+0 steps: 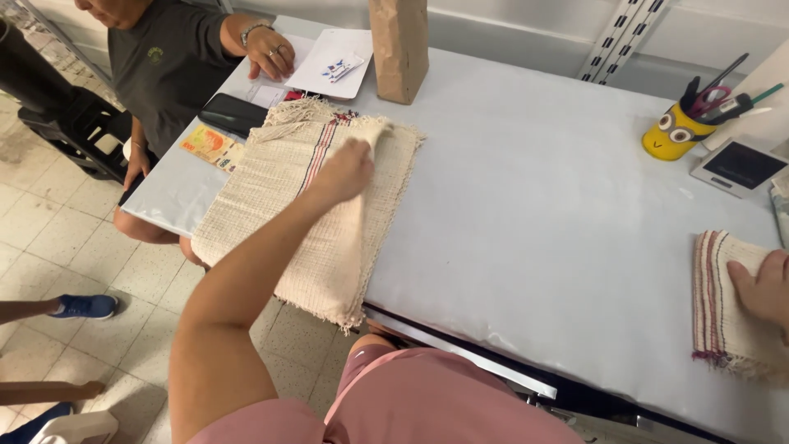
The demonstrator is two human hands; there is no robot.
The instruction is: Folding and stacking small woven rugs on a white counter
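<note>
My left hand grips a fold of a cream woven cloth with thin red and dark stripes and fringed edges. The cloth lies spread over the left part of the white table, and one side hangs over the near edge. My right hand rests flat on a smaller folded striped cloth at the table's right edge, fingers together on its top.
Another person in a dark shirt sits at the far left with a hand on the table by white papers. A brown paper bag, a black phone, a yellow pen cup and a small tablet stand around.
</note>
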